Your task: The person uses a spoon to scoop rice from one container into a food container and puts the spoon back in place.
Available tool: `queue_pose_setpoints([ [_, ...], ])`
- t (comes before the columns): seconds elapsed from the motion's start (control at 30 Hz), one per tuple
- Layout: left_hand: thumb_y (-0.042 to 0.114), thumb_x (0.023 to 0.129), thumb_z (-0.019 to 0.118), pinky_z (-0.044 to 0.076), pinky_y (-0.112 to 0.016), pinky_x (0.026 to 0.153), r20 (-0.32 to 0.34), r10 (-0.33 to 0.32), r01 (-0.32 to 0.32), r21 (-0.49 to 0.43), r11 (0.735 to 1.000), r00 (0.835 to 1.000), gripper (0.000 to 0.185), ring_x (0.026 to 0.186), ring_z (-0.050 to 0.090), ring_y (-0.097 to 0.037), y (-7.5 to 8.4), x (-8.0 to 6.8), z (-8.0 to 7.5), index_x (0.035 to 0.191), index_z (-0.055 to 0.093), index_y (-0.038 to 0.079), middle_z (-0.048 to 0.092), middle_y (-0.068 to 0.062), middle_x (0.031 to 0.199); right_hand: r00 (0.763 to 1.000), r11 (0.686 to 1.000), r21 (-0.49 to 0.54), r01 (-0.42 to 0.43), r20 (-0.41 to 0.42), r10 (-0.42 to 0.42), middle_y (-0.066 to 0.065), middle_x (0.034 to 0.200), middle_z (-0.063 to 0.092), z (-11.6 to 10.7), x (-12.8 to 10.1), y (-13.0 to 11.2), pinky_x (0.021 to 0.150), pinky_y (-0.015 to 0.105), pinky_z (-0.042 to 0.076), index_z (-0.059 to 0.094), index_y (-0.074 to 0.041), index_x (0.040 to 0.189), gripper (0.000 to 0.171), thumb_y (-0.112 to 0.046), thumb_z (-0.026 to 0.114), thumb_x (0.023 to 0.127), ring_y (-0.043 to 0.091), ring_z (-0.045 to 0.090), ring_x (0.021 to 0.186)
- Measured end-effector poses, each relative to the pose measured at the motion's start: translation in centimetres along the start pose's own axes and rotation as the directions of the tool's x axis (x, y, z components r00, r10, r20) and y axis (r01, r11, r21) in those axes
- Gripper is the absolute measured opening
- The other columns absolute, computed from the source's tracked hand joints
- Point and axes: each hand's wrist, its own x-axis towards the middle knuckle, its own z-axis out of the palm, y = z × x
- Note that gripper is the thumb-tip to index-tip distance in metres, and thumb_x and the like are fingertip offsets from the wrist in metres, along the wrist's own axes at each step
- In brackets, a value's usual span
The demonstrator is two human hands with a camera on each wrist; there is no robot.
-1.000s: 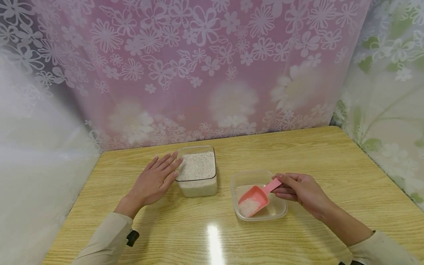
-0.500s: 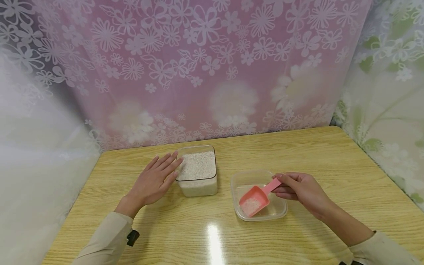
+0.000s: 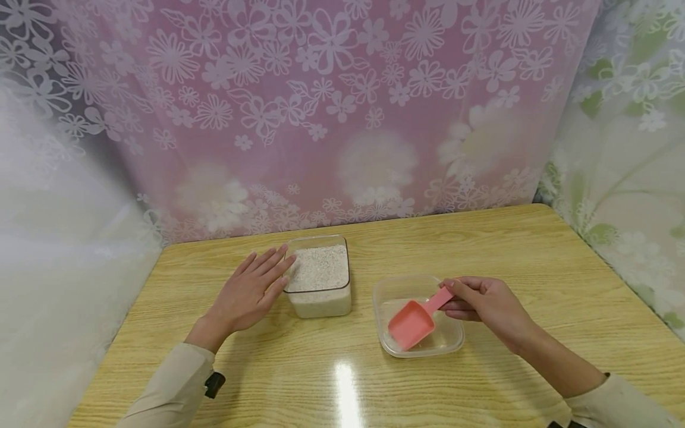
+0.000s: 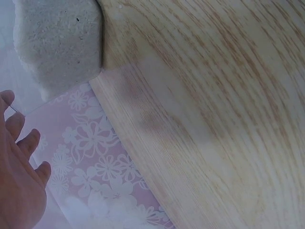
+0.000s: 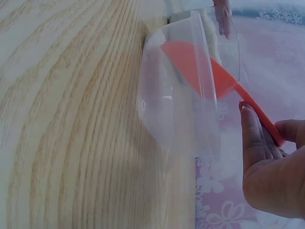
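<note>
My right hand (image 3: pixel 489 309) pinches the handle of a pink scoop (image 3: pixel 412 324) between thumb and fingers. The scoop tilts down into a low clear plastic container (image 3: pixel 446 345), and its bowl looks bare inside. In the right wrist view some white rice (image 5: pixel 156 37) shows through the container wall by the scoop's tip. To the left stands a square clear canister (image 3: pixel 323 303) with a dark rim, filled nearly to the top with rice (image 3: pixel 321 267). My left hand (image 3: pixel 246 294) lies with its fingers extended against the canister's left side, fingertips at the rim.
Both containers stand on a wood-grain table (image 3: pixel 508 249), with a gap between them. A pink flowered curtain (image 3: pixel 321 148) hangs along the table's back edge. Pale curtains close in the left and right sides.
The rice in the scoop has slid out into the low container as the scoop tipped further down. My left hand and the canister have stayed in place.
</note>
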Motion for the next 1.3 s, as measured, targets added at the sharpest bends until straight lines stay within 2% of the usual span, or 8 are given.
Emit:
queue_pose_setpoints([
  [0.3, 0.043, 0.105, 0.028, 0.007, -0.045, 0.115, 0.004, -0.004, 0.004, 0.001, 1.000, 1.000, 0.052, 0.144, 0.014, -0.019, 0.1, 0.0, -0.1, 0.153, 0.026, 0.024, 0.016, 0.003, 0.158, 0.998, 0.994, -0.085, 0.067, 0.000, -0.068, 0.017, 0.106, 0.068, 0.5, -0.4, -0.3, 0.079, 0.035, 0.055, 0.050, 0.016, 0.129, 0.049, -0.023, 0.056, 0.099, 0.020, 0.069, 0.088],
  [0.63, 0.043, 0.105, 0.027, 0.007, -0.045, 0.115, 0.004, -0.004, 0.004, -0.001, 1.000, 1.000, 0.052, 0.144, 0.015, -0.020, 0.1, -0.1, -0.1, 0.153, 0.026, 0.024, 0.017, 0.003, 0.158, 0.991, 0.982, -0.134, 0.135, 0.007, -0.136, 0.018, 0.099, 0.069, 0.7, -0.6, -0.6, 0.077, 0.035, 0.055, 0.057, 0.012, 0.124, 0.045, -0.024, 0.056, 0.099, 0.021, 0.070, 0.085],
  [1.3, 0.043, 0.105, 0.028, 0.008, -0.047, 0.115, -0.007, -0.003, 0.003, -0.007, 1.000, 1.000, 0.051, 0.143, 0.016, -0.020, 0.1, 0.0, 0.0, 0.153, 0.026, 0.025, 0.016, 0.003, 0.158, 0.991, 0.986, -0.109, 0.129, -0.031, -0.133, 0.013, 0.097, 0.070, 0.2, -0.7, -1.0, 0.079, 0.035, 0.055, 0.054, 0.016, 0.126, 0.051, -0.027, 0.057, 0.098, 0.018, 0.069, 0.087],
])
